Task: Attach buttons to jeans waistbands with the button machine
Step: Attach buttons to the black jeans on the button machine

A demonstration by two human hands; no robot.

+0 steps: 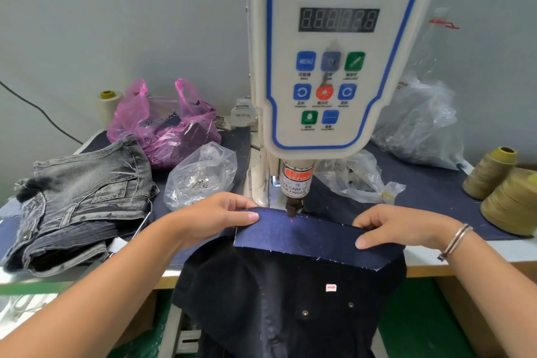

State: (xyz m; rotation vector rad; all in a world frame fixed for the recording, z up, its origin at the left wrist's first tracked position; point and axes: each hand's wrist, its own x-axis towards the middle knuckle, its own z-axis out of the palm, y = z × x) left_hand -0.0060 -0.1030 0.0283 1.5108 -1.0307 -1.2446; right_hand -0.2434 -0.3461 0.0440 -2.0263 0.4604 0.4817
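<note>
At centre frame, beneath the white servo button machine [337, 49], I stretch a dark navy waistband [305, 237], white-stitched at its edges, my left hand [216, 216] and right hand [398, 227] each pinching an end; a red laser dot [291, 221] marks the denim.

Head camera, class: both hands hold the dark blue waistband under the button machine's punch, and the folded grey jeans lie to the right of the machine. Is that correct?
One detail is wrong. The head view shows the folded grey jeans lying to the left of the button machine, not the right. The rest stands: the left hand and right hand hold the dark blue waistband under the punch.
</note>
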